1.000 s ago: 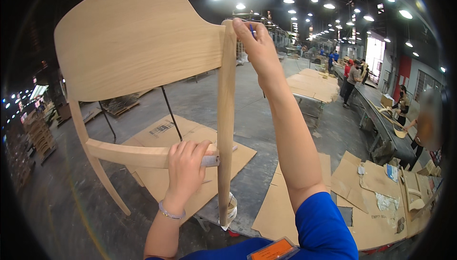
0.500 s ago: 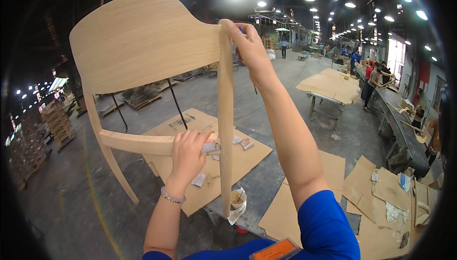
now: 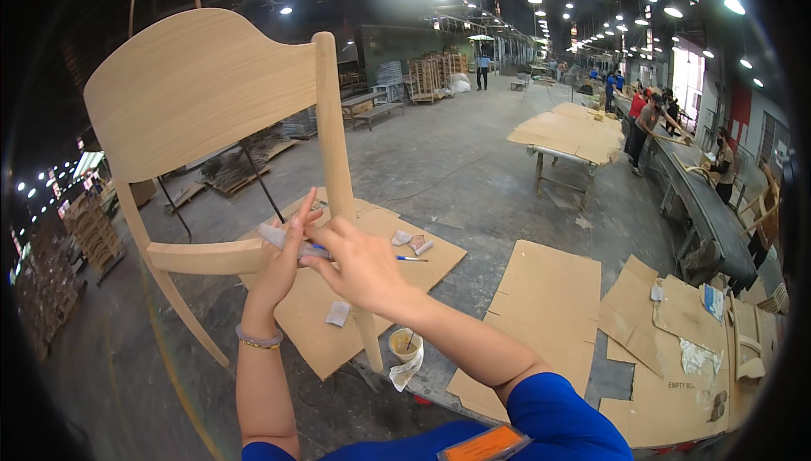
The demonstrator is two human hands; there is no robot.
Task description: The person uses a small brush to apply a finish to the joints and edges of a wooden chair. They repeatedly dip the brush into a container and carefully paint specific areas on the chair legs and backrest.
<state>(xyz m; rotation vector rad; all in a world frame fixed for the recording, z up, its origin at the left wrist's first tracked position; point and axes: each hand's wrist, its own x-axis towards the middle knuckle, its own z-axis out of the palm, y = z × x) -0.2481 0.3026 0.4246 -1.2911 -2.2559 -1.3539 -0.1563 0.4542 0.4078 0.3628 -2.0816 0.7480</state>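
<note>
A pale wooden chair frame fills the left half, with a broad curved backrest (image 3: pixel 203 89), an upright post (image 3: pixel 334 140) and a side rail (image 3: pixel 203 256). My left hand (image 3: pixel 283 271) is at the joint of rail and post, holding a small grey sheet (image 3: pixel 274 235) against the wood. My right hand (image 3: pixel 359 263) is right beside it, fingertips pinching the same sheet where a thin blue strip shows. What holds the chair frame up is hidden.
Below lie cardboard sheets (image 3: pixel 541 292), a small yellow cup (image 3: pixel 405 344), white scraps and a blue pen (image 3: pixel 412 258). A table stacked with board (image 3: pixel 566 132) stands mid-right. People (image 3: pixel 646 123) work along a long bench (image 3: pixel 701 208) at the right. Pallet stacks (image 3: pixel 93 233) stand left.
My right hand has let go of the top of the post and come down to the joint, meeting my left hand at the grey sheet. The view has shifted slightly.
</note>
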